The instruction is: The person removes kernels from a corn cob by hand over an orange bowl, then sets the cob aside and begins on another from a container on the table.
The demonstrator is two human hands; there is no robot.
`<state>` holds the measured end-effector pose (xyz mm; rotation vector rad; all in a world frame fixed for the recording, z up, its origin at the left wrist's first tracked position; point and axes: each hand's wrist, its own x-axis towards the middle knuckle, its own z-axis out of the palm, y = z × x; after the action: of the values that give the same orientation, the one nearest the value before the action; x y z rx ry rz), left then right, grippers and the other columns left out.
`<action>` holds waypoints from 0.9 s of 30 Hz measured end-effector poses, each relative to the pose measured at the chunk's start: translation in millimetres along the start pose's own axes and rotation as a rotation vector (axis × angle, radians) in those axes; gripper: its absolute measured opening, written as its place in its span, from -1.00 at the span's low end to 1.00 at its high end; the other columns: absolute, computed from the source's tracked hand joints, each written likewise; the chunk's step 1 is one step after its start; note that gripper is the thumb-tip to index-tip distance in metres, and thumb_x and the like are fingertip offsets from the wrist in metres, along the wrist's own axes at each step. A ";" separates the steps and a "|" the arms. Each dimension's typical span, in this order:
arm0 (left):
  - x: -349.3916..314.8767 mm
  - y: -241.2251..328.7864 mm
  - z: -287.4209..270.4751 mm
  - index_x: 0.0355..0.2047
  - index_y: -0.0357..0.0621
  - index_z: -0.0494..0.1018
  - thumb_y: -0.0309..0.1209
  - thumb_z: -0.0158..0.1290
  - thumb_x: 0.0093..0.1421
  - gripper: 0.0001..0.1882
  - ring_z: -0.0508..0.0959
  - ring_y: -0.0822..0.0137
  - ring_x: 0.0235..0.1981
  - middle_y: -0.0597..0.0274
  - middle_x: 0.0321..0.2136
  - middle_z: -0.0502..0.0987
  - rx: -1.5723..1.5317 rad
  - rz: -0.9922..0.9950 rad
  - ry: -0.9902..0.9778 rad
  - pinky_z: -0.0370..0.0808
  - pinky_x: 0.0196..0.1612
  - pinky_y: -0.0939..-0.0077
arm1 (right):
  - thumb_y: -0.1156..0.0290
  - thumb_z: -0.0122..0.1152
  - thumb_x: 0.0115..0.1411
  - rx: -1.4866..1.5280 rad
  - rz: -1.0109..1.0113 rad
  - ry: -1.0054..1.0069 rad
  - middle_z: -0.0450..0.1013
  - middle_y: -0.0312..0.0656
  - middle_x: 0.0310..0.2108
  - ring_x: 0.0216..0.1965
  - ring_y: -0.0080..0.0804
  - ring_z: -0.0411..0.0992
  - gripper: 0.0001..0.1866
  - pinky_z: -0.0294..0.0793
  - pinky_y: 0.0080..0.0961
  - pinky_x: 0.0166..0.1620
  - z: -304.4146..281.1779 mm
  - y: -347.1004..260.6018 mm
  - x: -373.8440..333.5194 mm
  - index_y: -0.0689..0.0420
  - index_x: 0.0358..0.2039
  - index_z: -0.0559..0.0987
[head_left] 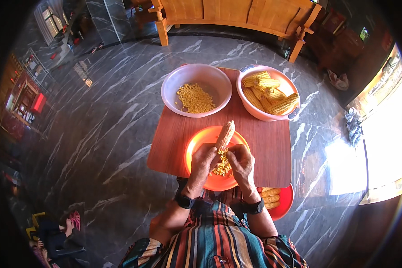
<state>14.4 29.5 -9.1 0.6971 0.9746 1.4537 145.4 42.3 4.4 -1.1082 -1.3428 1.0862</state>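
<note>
Over an orange basin (193, 142), a mostly stripped corn cob (226, 133) points up and away from me, its upper part bare. My left hand (204, 158) is closed round the cob's lower part from the left. From the right, my right hand (241, 163) is closed with thumb and fingertips pressed against its lower end, where some yellow kernels still show. Loose corn kernels (222, 168) lie in the basin below my hands. My fingers partly hide the cob's lower end.
A reddish-brown table (268, 152) bears the orange basin, a pale bowl (167, 85) of kernels and a pink basin (247, 71) of cobs. A red basin (286, 203) with cobs sits by the table's near right corner. Beyond stands a wooden bench (236, 13). Another person's foot (69, 227) shows lower left.
</note>
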 end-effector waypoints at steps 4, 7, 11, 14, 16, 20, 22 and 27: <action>-2.9 4.1 0.5 -0.29 -0.14 0.41 -0.27 -0.01 0.21 -0.80 0.37 0.68 -0.58 0.46 -0.53 0.44 0.106 0.013 -0.020 0.29 -0.56 0.80 | 0.41 0.11 0.15 0.050 0.035 -0.069 0.40 -0.27 -0.50 -0.46 -0.63 0.35 -0.84 0.37 -0.64 -0.34 4.5 0.1 -3.6 0.24 -0.35 0.43; -4.1 9.6 3.3 -0.29 -0.15 0.40 -0.28 -0.02 0.22 -0.80 0.36 0.68 -0.56 0.45 -0.51 0.43 0.161 0.041 -0.042 0.30 -0.54 0.81 | 0.40 0.10 0.16 0.141 0.091 -0.049 0.38 -0.32 -0.51 -0.48 -0.67 0.30 -0.85 0.33 -0.67 -0.38 5.4 -2.0 -6.1 0.23 -0.36 0.42; -6.3 10.0 11.0 -0.29 -0.17 0.40 -0.29 -0.02 0.22 -0.80 0.36 0.68 -0.53 0.44 -0.49 0.43 0.144 0.060 -0.066 0.30 -0.52 0.82 | 0.38 0.04 0.20 0.298 0.156 -0.029 0.32 -0.41 -0.53 -0.52 -0.75 0.21 -0.87 0.23 -0.76 -0.45 6.1 -0.7 -7.0 0.18 -0.41 0.40; -4.2 -0.5 5.2 -0.28 -0.18 0.40 -0.29 -0.03 0.23 -0.80 0.35 0.67 -0.54 0.43 -0.52 0.41 0.161 0.092 -0.061 0.29 -0.53 0.79 | 0.34 -0.02 0.23 0.307 0.185 0.004 0.28 -0.45 -0.57 -0.56 -0.79 0.15 -0.84 0.16 -0.79 -0.51 10.9 3.0 -7.3 0.14 -0.43 0.39; -5.6 1.5 4.4 -0.28 -0.20 0.40 -0.30 -0.03 0.22 -0.79 0.34 0.64 -0.58 0.42 -0.57 0.38 0.133 0.044 -0.040 0.29 -0.53 0.74 | 0.31 -0.04 0.23 0.358 0.237 0.017 0.23 -0.47 -0.63 -0.63 -0.77 0.12 -0.81 0.12 -0.77 -0.57 13.6 1.8 -7.2 0.12 -0.47 0.39; 5.0 -16.1 -5.1 -0.29 -0.22 0.40 -0.29 0.00 0.20 -0.77 0.37 0.61 -0.61 0.40 -0.58 0.42 -0.034 0.075 0.028 0.32 -0.54 0.71 | 0.32 -0.03 0.23 0.388 0.368 0.134 0.24 -0.45 -0.65 -0.66 -0.75 0.13 -0.80 0.10 -0.77 -0.60 12.2 7.2 -7.6 0.10 -0.51 0.40; 3.4 -5.2 -5.3 -0.28 -0.22 0.40 -0.29 0.00 0.20 -0.77 0.39 0.60 -0.57 0.37 -0.54 0.44 -0.007 0.044 0.000 0.34 -0.52 0.71 | 0.29 -0.07 0.25 0.346 0.291 0.109 0.25 -0.40 -0.68 -0.71 -0.72 0.16 -0.73 0.17 -0.75 -0.65 3.5 19.4 -7.1 0.14 -0.54 0.40; 1.0 1.0 -0.1 -0.26 -0.21 0.40 -0.30 -0.02 0.22 -0.78 0.39 0.64 -0.50 0.39 -0.45 0.45 0.042 0.116 0.021 0.33 -0.51 0.76 | 0.22 -0.13 0.30 0.382 0.291 0.015 0.18 -0.44 -0.72 -0.70 -0.74 0.09 -0.67 0.07 -0.75 -0.63 7.8 -1.4 -11.6 0.11 -0.56 0.36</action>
<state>13.7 30.5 -8.4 0.7814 0.9963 1.5480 138.0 30.4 3.5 -1.0374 -0.9254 1.4730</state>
